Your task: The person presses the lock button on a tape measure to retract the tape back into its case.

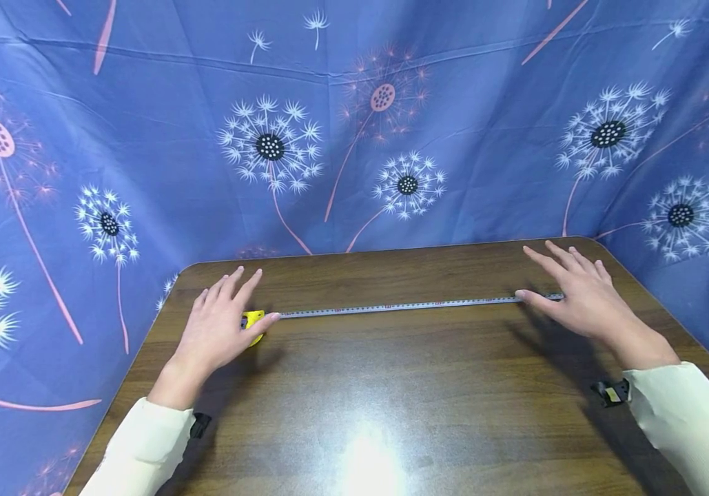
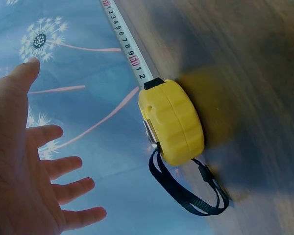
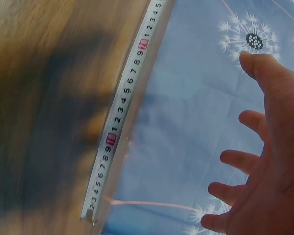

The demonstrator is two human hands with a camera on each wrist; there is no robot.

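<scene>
A yellow tape measure [image 2: 174, 122] with a black wrist strap [image 2: 186, 198] rests at the left of the wooden table. Its silver blade [image 1: 391, 307] is drawn out to the right, nearly straight across the wood. In the left wrist view the blade reads just past 60 at the case mouth. My left hand [image 1: 220, 324] hovers over the case with fingers spread, apart from it. My right hand [image 1: 583, 296] hovers near the blade's hooked end [image 3: 88, 214], fingers spread and holding nothing. From the head view, that hand covers part of the blade's end.
The brown wooden table [image 1: 428, 386] has rounded far corners and a bright light reflection near its front. Blue cloth [image 1: 342, 138] with dandelion prints hangs behind and along both sides. Dark camera mounts [image 1: 611, 393] sit at the sleeve cuffs.
</scene>
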